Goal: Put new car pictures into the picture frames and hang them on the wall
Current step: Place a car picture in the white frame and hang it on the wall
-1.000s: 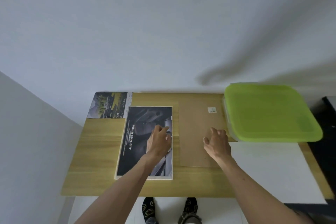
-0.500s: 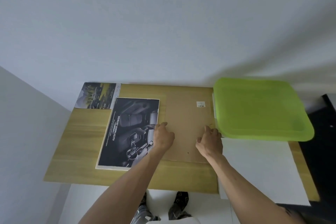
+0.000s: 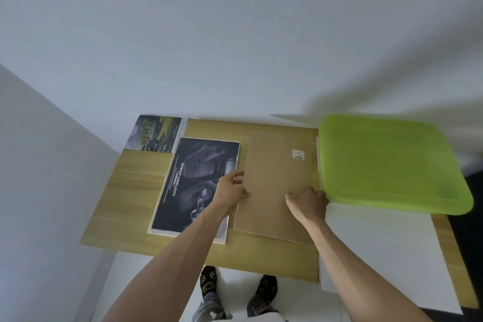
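Head view: brown backing board (image 3: 277,185) lies flat on the tabletop (image 3: 136,191), between both hands. Left hand (image 3: 230,191) has its fingers (image 3: 236,174) curled at the board's left edge and looks to pinch it; the edge appears slightly raised there, though I cannot tell for certain. Right hand (image 3: 308,201) rests on the board near its right edge, fingers bent, thumb side on the surface; whether they hook under the edge is hidden. Dark car picture (image 3: 193,185) lies flat just left of the left fingers, partly under that forearm. Second car picture (image 3: 154,133) sits beyond it at the far corner. Green lid (image 3: 386,165) sits just right of the right fingers.

Judgement: board is being taken up. Lift both long edges evenly, keep it level, and clear the lid so nothing bends.
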The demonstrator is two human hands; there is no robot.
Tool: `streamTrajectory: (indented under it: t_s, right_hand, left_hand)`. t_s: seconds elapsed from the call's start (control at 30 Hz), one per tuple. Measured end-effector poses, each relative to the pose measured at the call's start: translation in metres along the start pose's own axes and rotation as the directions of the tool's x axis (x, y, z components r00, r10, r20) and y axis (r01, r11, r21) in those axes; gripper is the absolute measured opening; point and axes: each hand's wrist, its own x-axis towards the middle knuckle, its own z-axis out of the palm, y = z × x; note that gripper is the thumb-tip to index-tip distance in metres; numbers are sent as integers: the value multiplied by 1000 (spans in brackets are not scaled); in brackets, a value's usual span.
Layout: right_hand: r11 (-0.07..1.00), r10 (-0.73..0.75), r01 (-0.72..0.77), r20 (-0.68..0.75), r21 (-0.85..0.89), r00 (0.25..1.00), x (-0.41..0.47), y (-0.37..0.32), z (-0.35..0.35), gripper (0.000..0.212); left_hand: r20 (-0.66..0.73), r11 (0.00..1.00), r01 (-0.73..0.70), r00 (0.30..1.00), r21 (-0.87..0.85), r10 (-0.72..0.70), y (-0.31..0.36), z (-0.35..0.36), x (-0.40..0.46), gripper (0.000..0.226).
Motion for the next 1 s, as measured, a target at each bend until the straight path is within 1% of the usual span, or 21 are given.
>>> streamTrajectory:
  t_s: [0.07, 0.17, 0.2, 0.27, 0.3, 0.37, 0.4, 0.47, 0.53, 0.57, 0.7, 0.83, 1.0]
  right_hand:
    - [997, 20, -22, 16, 79, 1000, -3, -3, 1, 56]
    - [981, -5, 1, 17, 196, 1000, -8, -10, 2, 49]
    - [972, -17, 14, 13, 233, 1000, -11, -13, 3, 53]
    - [955, -45, 41, 8, 292, 999, -19, -22, 7, 68]
    - [944, -67, 59, 15, 326, 998, -21, -26, 10, 73]
    - [918, -107, 70, 73, 391, 992, -30, -38, 17, 75]
    - [916, -129, 82, 96, 393, 987, -34, -43, 21, 77]
    - [927, -178, 132, 102, 351, 979, -42, -53, 32, 77]
    - [939, -217, 179, 100, 294, 971, -53, -64, 45, 76]
    - [941, -233, 197, 103, 277, 967, -57, -70, 52, 76]
    - [946, -284, 264, 85, 188, 955, -73, -93, 71, 77]
    - [943, -305, 296, 35, 155, 952, -85, -111, 88, 72]
    - [945, -306, 307, -31, 109, 952, -92, -121, 105, 66]
  left_hand:
    - [12, 998, 14, 1000, -61, -13, -1, -11, -2, 53]
    - [4, 996, 26, 1000, -89, -26, -7, -31, 0, 53]
    - [2, 995, 19, 1000, -99, -19, -8, -39, -1, 52]
    - [-8, 995, -8, 1000, -104, 8, -7, -54, -5, 50]
    - [-19, 995, -21, 1000, -96, 19, -6, -62, -8, 52]
    - [-42, 996, -69, 997, -54, 67, -4, -81, -11, 57]
    - [-47, 995, -94, 995, -20, 93, -5, -92, -11, 59]
    - [-31, 982, -141, 989, 123, 146, -4, -115, -13, 64]
    - [22, 937, -191, 981, 293, 193, -3, -140, -14, 62]
    - [39, 922, -196, 980, 335, 195, -2, -151, -15, 62]
    - [55, 904, -145, 989, 401, 135, -2, -192, -14, 80]
    - [53, 881, -140, 990, 451, 130, -7, -217, -9, 93]
    - [54, 828, -153, 988, 540, 148, -22, -229, -3, 92]
